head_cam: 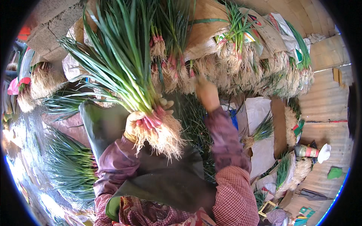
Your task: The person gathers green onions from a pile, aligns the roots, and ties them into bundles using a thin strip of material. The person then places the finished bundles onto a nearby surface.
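My left hand [131,127] is wrapped around a thick bunch of spring onions [141,96] with long green leaves, reddish bulbs and pale stringy roots. The leaves point away from me and the roots hang toward my lap. Beyond it, my right hand [208,93] is stretched out to the near edge of a heap of rooted spring onions [176,65]. That hand is motion-blurred, so its fingers and anything in them cannot be made out. A dark waterproof apron [167,186] covers my lap under the held bunch.
More spring onions [73,163] lie in a row at my left. Brown sacks [209,25] cover part of the far heap. Loose leaf trimmings [195,124] litter the ground ahead. On the right, a small bunch [261,130] rests on a pale sheet [258,110]; a person [306,149] is beyond.
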Action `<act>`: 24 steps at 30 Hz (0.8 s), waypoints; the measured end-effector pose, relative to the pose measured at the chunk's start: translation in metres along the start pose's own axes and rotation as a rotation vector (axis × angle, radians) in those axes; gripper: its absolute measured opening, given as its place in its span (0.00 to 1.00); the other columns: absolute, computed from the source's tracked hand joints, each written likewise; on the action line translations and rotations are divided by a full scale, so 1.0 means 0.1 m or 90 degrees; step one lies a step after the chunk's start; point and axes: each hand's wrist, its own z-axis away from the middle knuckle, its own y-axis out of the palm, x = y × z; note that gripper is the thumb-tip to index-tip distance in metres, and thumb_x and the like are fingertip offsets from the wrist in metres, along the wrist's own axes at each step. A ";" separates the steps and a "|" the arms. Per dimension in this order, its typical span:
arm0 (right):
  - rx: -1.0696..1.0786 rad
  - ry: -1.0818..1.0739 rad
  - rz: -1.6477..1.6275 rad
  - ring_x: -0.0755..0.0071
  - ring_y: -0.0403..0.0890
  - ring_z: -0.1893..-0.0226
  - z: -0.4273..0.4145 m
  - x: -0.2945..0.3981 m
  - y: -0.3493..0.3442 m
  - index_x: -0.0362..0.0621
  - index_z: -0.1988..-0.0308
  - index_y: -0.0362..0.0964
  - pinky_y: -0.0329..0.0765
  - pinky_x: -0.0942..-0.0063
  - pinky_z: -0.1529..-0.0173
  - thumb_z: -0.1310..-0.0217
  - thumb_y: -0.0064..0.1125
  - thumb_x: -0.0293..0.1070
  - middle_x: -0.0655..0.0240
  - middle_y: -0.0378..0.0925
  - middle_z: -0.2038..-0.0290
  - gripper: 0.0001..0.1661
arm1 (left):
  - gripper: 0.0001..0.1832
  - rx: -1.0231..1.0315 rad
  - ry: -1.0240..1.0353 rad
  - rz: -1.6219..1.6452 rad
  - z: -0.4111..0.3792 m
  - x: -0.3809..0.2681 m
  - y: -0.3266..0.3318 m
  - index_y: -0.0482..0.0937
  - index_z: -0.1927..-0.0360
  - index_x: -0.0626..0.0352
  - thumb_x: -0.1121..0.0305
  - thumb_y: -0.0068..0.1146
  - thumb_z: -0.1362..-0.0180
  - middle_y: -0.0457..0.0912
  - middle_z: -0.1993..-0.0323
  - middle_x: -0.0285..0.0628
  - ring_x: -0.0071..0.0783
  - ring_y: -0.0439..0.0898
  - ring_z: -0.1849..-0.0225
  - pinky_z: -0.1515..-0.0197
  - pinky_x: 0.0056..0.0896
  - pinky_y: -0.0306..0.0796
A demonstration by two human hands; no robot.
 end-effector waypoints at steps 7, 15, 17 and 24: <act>0.060 -0.032 -0.097 0.61 0.79 0.76 -1.30 0.38 0.07 0.37 0.64 0.74 0.74 0.68 0.67 0.41 0.51 0.44 0.58 0.79 0.74 0.19 | 0.32 -0.089 -0.038 -0.006 -0.06 0.03 0.13 0.64 0.47 0.71 0.66 0.57 0.57 0.70 0.50 0.58 0.42 0.74 0.54 0.47 0.39 0.64; -0.002 -0.104 -0.261 0.72 0.78 0.79 0.10 0.68 0.33 0.43 0.72 0.75 0.75 0.78 0.76 0.47 0.59 0.33 0.64 0.77 0.77 0.06 | 0.24 -0.160 -0.141 -0.184 -0.02 -0.02 -0.15 0.70 0.56 0.74 0.67 0.52 0.56 0.79 0.70 0.55 0.39 0.79 0.75 0.72 0.28 0.75; -0.041 -0.063 -0.293 0.71 0.77 0.80 0.12 0.76 0.33 0.42 0.72 0.74 0.73 0.75 0.76 0.46 0.57 0.34 0.63 0.76 0.79 0.08 | 0.26 -0.138 -0.113 -0.131 0.00 -0.01 -0.15 0.68 0.54 0.74 0.67 0.53 0.56 0.79 0.66 0.55 0.41 0.79 0.72 0.67 0.32 0.76; 0.251 -0.102 -0.011 0.54 0.77 0.75 0.47 -0.45 1.05 0.42 0.69 0.72 0.73 0.61 0.70 0.46 0.50 0.47 0.56 0.76 0.74 0.18 | 0.37 -0.028 -0.010 0.042 0.10 0.03 0.04 0.59 0.42 0.70 0.57 0.52 0.53 0.66 0.46 0.57 0.48 0.70 0.47 0.43 0.47 0.63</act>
